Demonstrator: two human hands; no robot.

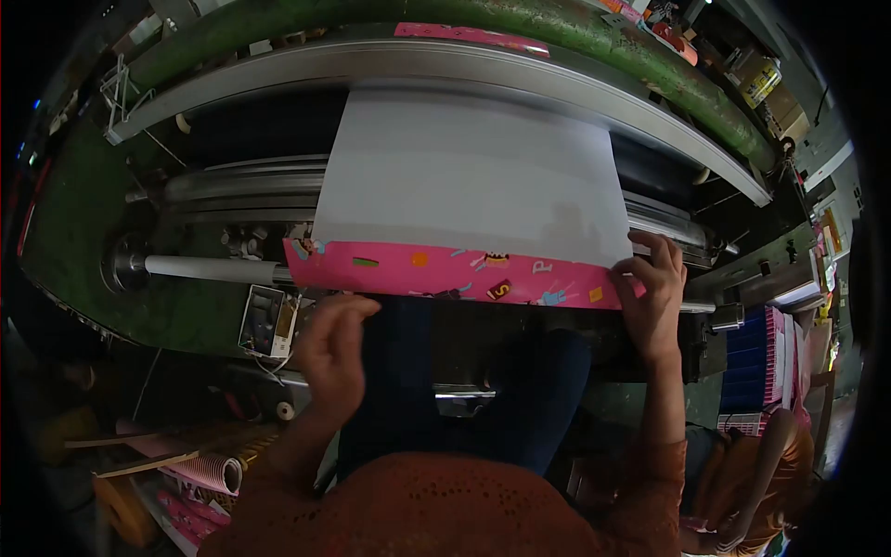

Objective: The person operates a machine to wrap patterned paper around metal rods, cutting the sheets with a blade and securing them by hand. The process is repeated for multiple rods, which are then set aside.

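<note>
Pink printed paper strip (445, 272) at near edge of white sheet: letter "S" on small dark square, pale letter "P" nearby. Other print illegible.

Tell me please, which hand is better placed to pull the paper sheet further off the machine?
Probably the right hand: its fingers pinch the corner of the paper sheet at the pink printed edge. The left hand sits below that edge, and any grip is hidden.
</note>
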